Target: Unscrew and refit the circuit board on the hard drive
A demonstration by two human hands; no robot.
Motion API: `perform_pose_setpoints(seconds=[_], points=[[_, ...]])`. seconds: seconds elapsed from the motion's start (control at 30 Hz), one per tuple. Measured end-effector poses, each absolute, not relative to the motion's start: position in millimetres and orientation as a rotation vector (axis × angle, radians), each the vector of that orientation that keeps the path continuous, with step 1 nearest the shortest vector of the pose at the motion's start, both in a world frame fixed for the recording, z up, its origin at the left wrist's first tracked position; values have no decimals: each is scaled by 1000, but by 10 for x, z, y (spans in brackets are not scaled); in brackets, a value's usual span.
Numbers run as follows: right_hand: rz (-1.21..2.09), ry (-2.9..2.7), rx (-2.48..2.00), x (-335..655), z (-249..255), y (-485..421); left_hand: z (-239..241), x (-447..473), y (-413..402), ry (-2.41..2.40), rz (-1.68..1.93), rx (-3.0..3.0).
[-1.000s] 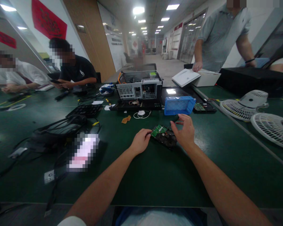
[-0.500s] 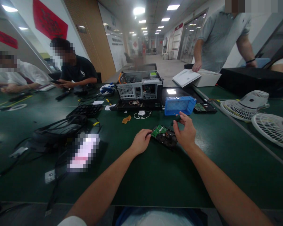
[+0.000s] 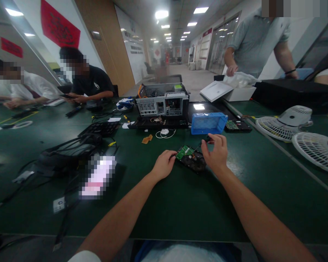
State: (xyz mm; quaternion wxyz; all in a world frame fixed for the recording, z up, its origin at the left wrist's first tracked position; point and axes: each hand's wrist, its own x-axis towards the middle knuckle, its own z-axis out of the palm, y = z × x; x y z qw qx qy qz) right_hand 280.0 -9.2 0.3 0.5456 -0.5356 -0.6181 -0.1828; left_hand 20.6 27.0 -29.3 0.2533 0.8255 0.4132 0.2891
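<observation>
A hard drive (image 3: 192, 160) with a green circuit board on its top lies on the green table (image 3: 180, 203). My left hand (image 3: 164, 165) is closed and rests against the drive's left edge, steadying it. My right hand (image 3: 216, 153) sits at the drive's right side, fingers pinched round the dark handle of a small screwdriver (image 3: 206, 139). The tool's tip points down toward the circuit board.
A blue bin (image 3: 208, 123), an open computer case (image 3: 162, 102), a second drive (image 3: 237, 125) and a white cable (image 3: 165, 133) lie behind. Two white fans (image 3: 295, 123) stand at the right. Black cables and a keyboard (image 3: 100, 128) lie left. Other people sit and stand around.
My right hand went from open fingers above the drive to a pinch on the screwdriver handle, and lowered slightly. The standing person lifted a white bag from the box.
</observation>
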Motion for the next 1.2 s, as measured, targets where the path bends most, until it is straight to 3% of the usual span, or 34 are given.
perform_pose_setpoints(seconds=[1.2], points=[[-415, -1502, -1236, 2763, 8, -111, -256, 207, 250, 1154, 744, 2209]])
